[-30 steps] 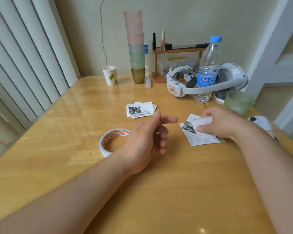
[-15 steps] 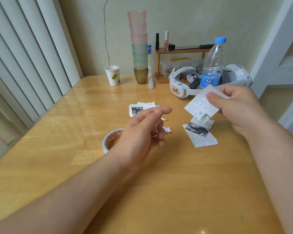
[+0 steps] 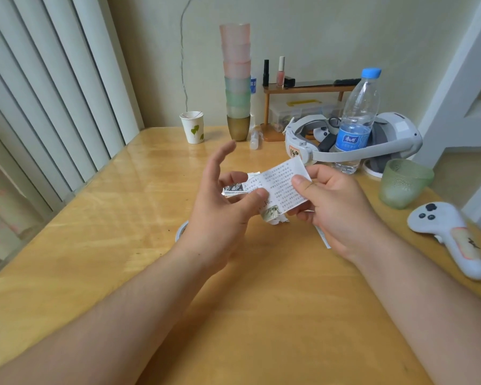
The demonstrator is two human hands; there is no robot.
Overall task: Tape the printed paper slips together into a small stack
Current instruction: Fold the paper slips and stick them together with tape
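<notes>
Both forearms are coming in from the bottom corners over the wooden table [image 3: 261, 315], meeting around the middle of the frame. The right hand [image 3: 336, 207] is pinching a printed paper slip [image 3: 282, 184] between thumb and fingers, holding it up off the table, text side toward the camera. The left hand [image 3: 220, 207] is touching that same slip's lower left edge with its thumb tip, while the other fingers are fanning out loosely, index pointing up. I can't tell if the left fingers behind the paper are actually gripping it.

Just under the left wrist, a bit of the tape roll [image 3: 181, 230] is peeking out on the table. Under the right hand, an edge of another slip [image 3: 324, 238] is showing. Behind the left fingers, a small pile of slips [image 3: 235, 188] is lying flat.

Over at right centre, a white controller [image 3: 450, 234] and a green glass [image 3: 403, 183] are sitting near the table edge. Further back, upper middle to upper right: a paper cup [image 3: 193, 131], a tall stack of cups [image 3: 236, 81], a water bottle [image 3: 357, 118] and a white headset [image 3: 353, 141].
</notes>
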